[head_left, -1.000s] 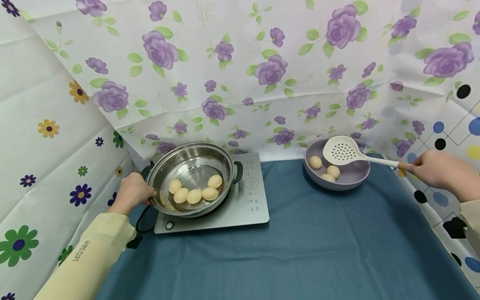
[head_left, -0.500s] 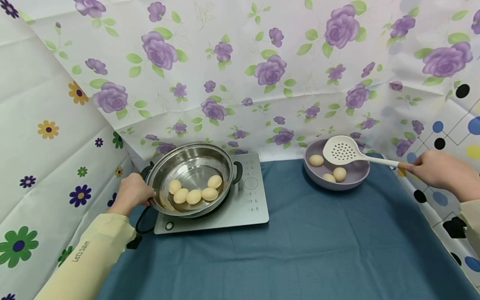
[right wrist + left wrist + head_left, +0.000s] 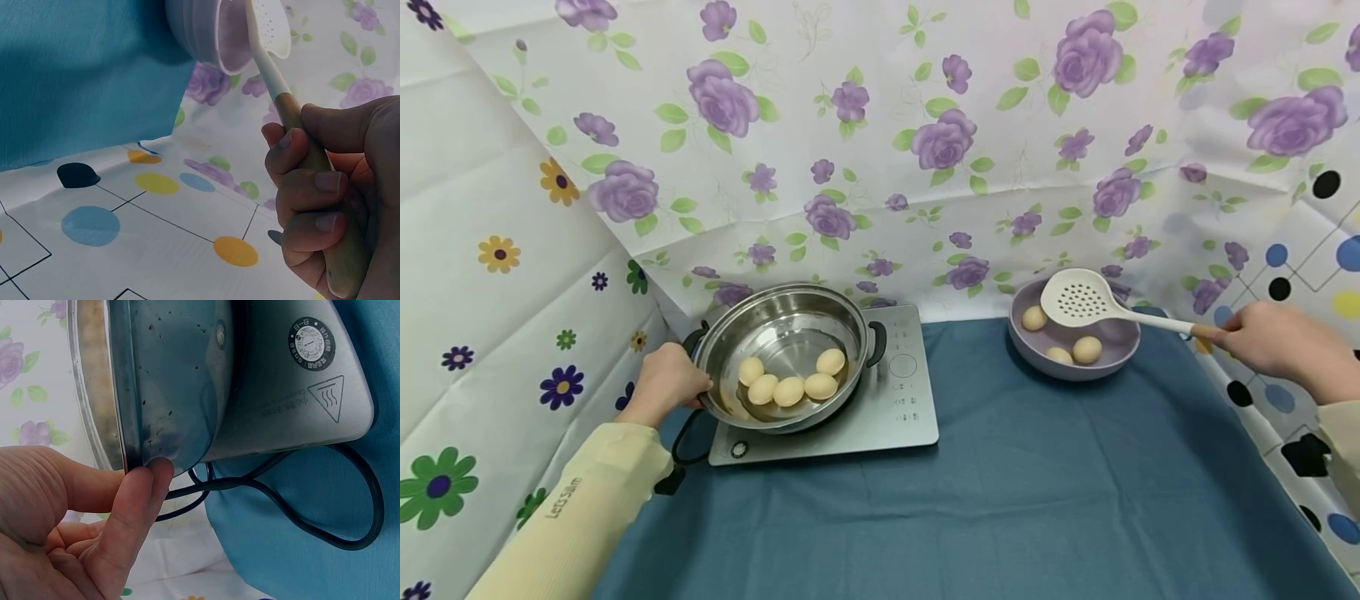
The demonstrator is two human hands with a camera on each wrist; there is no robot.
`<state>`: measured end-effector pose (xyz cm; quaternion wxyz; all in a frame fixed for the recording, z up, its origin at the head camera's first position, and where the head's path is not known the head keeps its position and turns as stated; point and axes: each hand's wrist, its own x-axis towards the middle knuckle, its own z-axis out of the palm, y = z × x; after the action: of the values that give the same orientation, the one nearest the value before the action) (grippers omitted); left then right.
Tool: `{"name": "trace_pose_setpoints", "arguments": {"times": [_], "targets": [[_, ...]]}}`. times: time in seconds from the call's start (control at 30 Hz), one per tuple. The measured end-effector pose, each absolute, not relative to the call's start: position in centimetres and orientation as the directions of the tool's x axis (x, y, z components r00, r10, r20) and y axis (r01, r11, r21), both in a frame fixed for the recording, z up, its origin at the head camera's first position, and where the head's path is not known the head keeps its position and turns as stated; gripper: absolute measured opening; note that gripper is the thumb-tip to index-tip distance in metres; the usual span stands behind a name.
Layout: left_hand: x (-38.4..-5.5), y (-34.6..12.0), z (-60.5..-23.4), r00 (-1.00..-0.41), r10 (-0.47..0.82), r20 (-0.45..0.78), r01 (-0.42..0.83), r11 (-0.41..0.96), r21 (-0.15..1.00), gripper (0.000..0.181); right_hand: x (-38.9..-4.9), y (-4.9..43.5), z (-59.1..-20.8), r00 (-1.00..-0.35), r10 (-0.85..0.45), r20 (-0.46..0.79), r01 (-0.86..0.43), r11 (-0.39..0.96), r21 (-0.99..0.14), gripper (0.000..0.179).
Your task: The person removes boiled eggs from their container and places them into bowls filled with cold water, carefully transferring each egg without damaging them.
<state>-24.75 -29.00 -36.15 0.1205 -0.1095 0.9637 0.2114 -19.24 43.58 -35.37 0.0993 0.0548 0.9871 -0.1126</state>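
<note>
My left hand point(image 3: 668, 379) pinches the rim of a steel pot point(image 3: 790, 304) at its left side; the left wrist view has thumb and fingers on the rim beside the pot wall point(image 3: 172, 381). Several eggs point(image 3: 789, 391) lie in shallow liquid along the pot's near side. In my right hand point(image 3: 1273, 337) is a white slotted skimmer point(image 3: 1081, 298), its wooden handle point(image 3: 312, 150) wrapped by the fingers. The skimmer's bowl is over the far side of a purple bowl point(image 3: 1078, 372), with no egg showing on it. Three eggs point(image 3: 1087, 349) lie in that bowl.
The pot stands on a silver induction cooker point(image 3: 891, 425), whose black cord point(image 3: 281, 500) loops off its left side. A blue cloth point(image 3: 985, 467) covers the table. Patterned sheets point(image 3: 880, 125) stand behind and at both sides.
One egg in the purple bowl has rolled right and a little nearer. The skimmer has shifted slightly left and up. My left hand keeps its place on the pot rim.
</note>
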Motion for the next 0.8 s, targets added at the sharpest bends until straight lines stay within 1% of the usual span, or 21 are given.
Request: {"name": "trace_pose_setpoints", "arguments": {"times": [0.1, 0.4, 0.47, 0.57, 0.63, 0.67, 0.8], "targets": [[-24.8, -29.1, -36.2, -0.948, -0.158, -0.276, -0.259, 0.887, 0.382, 0.020, -19.4, 43.3, -35.2, -0.973, 0.090, -0.211, 0.135, 0.968, -0.211, 0.067], [-24.9, -29.2, -36.3, -0.950, -0.156, -0.270, -0.254, 0.888, 0.382, 0.020, -20.0, 41.1, -34.1, -0.975, 0.017, -0.222, 0.080, 0.958, -0.274, 0.066], [-24.9, -29.2, -36.3, -0.949, -0.159, -0.272, -0.257, 0.889, 0.379, 0.020, -20.1, 40.6, -33.8, -0.975, -0.003, -0.221, 0.064, 0.953, -0.295, 0.062], [-25.0, -29.2, -36.3, -0.948, -0.160, -0.274, -0.259, 0.888, 0.379, 0.021, -20.2, 39.9, -33.3, -0.976, -0.050, -0.211, 0.020, 0.948, -0.319, 0.049], [-25.0, -29.2, -36.4, -0.949, -0.159, -0.273, -0.258, 0.889, 0.379, 0.021, -20.4, 39.4, -33.1, -0.975, -0.070, -0.211, 0.005, 0.942, -0.335, 0.046], [-25.0, -29.3, -36.4, -0.949, -0.157, -0.272, -0.256, 0.889, 0.379, 0.021, -20.5, 39.1, -33.0, -0.975, -0.078, -0.206, -0.004, 0.942, -0.337, 0.046], [-25.0, -29.4, -36.4, -0.953, -0.148, -0.263, -0.243, 0.892, 0.381, 0.021, -20.7, 37.5, -32.6, -0.980, -0.059, -0.192, 0.007, 0.945, -0.328, 0.059]]}}
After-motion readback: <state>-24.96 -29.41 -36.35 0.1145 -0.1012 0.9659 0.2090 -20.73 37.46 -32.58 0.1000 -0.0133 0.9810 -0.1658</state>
